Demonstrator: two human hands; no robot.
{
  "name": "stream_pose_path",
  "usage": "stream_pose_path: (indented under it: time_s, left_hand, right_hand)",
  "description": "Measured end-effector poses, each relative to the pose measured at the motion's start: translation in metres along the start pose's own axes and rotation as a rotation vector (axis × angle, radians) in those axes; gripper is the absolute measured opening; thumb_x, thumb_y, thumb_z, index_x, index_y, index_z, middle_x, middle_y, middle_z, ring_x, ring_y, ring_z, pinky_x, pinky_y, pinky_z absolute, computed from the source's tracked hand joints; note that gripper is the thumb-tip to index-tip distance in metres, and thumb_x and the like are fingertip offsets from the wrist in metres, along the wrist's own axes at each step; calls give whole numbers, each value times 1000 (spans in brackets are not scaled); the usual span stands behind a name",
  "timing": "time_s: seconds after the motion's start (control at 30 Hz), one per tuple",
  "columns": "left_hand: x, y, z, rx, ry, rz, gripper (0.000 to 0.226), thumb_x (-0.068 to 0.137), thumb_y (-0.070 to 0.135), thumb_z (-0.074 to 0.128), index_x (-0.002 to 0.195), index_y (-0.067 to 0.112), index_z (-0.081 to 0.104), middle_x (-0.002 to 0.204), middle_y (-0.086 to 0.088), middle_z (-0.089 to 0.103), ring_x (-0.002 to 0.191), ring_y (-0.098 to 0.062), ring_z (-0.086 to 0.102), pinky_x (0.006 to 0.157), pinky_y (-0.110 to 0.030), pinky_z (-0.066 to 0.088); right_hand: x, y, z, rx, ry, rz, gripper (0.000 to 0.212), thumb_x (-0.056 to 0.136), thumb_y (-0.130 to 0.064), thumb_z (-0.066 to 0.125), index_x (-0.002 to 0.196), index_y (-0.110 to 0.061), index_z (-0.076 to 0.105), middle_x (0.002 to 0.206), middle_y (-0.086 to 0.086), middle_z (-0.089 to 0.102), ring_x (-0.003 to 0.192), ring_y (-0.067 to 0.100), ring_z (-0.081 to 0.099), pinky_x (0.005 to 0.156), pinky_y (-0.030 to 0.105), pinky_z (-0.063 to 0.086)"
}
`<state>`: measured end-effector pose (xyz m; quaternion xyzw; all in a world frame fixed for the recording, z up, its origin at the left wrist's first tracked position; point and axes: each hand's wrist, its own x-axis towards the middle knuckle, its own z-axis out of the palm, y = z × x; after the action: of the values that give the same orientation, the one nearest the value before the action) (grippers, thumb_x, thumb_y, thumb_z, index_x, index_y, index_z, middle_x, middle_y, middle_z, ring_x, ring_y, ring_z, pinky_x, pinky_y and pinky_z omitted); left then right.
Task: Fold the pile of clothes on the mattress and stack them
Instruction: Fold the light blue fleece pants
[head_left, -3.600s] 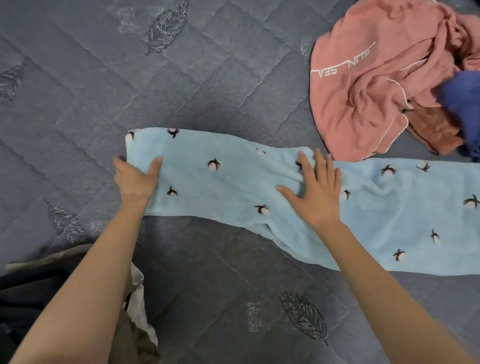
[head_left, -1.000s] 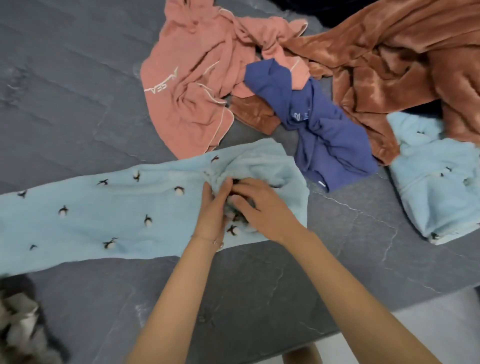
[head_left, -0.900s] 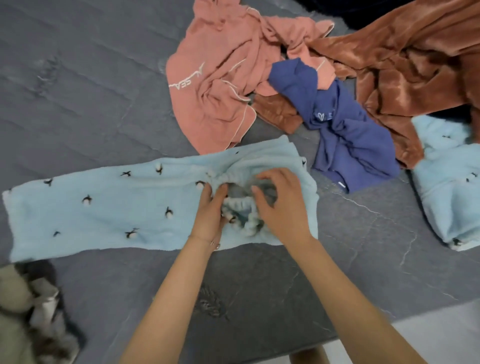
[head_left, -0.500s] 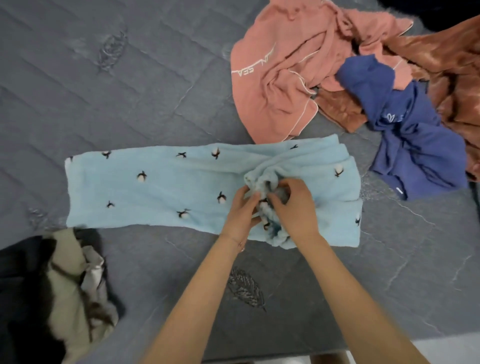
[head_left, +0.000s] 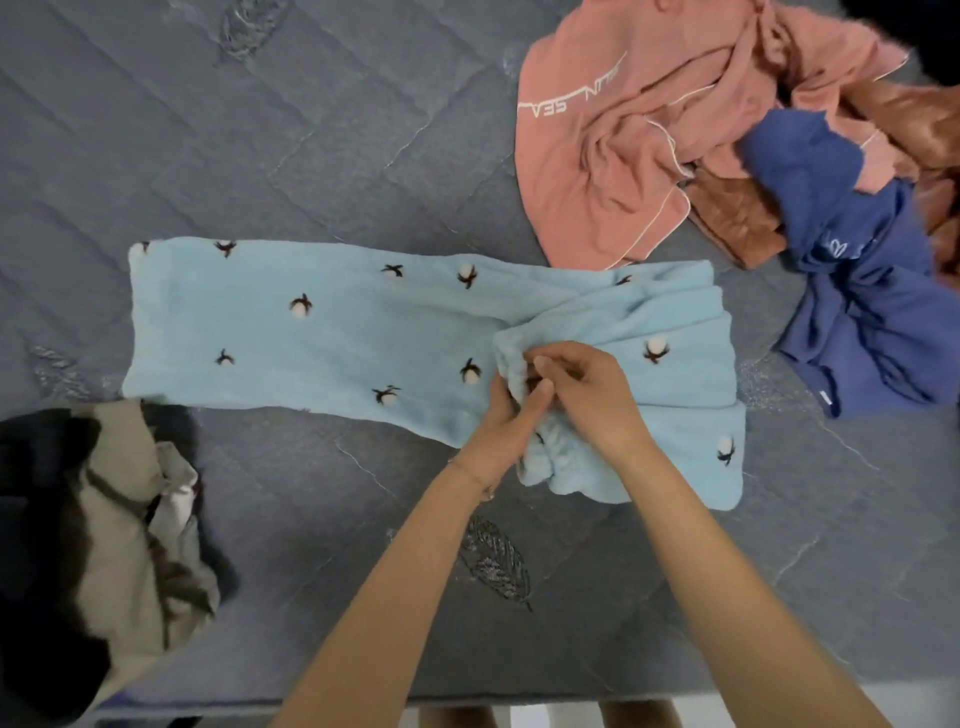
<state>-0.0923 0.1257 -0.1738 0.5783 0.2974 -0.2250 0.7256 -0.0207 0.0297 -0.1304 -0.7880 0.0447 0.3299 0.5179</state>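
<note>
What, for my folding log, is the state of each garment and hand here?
light blue garment: laid out flat, right end bunched.
left hand: pinches its bunched end.
right hand: pinches its bunched end.
pink garment: crumpled, unfolded.
navy garment: crumpled, unfolded.
brown garment: crumpled, partly buried.
beige garment: crumpled.

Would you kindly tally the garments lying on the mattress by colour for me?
light blue garment: 1
pink garment: 1
navy garment: 1
rust-brown garment: 1
beige-and-black heap: 1
Total: 5
</note>
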Motion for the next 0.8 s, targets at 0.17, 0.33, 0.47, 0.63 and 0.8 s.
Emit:
stream_pose_path:
  time_s: [0.17, 0.33, 0.47, 0.63, 0.8]
  left_hand:
    - [-5, 7, -44, -59, 106, 126, 44, 89, 13, 65, 125, 29, 45, 118, 2, 63, 109, -13, 61, 88, -27, 53]
    - [-36, 57, -153, -67, 323, 281, 51, 67, 34, 77, 114, 24, 59, 108, 8, 69, 98, -9, 65, 81, -25, 54]
    - [-47, 84, -249, 127, 458, 286, 12, 75, 40, 74, 84, 37, 67, 84, 17, 69, 81, -3, 63, 74, -22, 53]
    - [-37, 83, -332, 225, 555, 195, 5, 85, 33, 70, 84, 38, 71, 87, 15, 73, 83, -6, 67, 75, -26, 52]
    - [-31, 81, -362, 243, 603, 175, 5, 88, 32, 68, 84, 29, 70, 83, 11, 73, 77, -3, 67, 68, -20, 56]
  right_hand:
    - [4, -12, 10, 103, 89, -134, 17, 97, -4, 52, 107, -4, 66, 98, 11, 70, 85, 10, 68, 79, 18, 53]
    - [9, -16, 25, -240, 180, -401, 38, 92, -12, 64, 128, -6, 58, 126, 5, 60, 121, 15, 52, 107, 19, 33]
    - [19, -14, 54, -504, 91, -435, 58, 90, -32, 67, 142, -14, 47, 150, 8, 40, 144, 27, 26, 120, 42, 16]
    - [31, -8, 102, -784, 35, -488, 66, 91, -49, 59, 148, -24, 38, 159, 4, 25, 150, 27, 9, 119, 40, -7]
    - [46, -13, 128, -818, 163, -502, 72, 85, -50, 66, 146, -21, 42, 158, 8, 26, 149, 33, 10, 118, 49, -7]
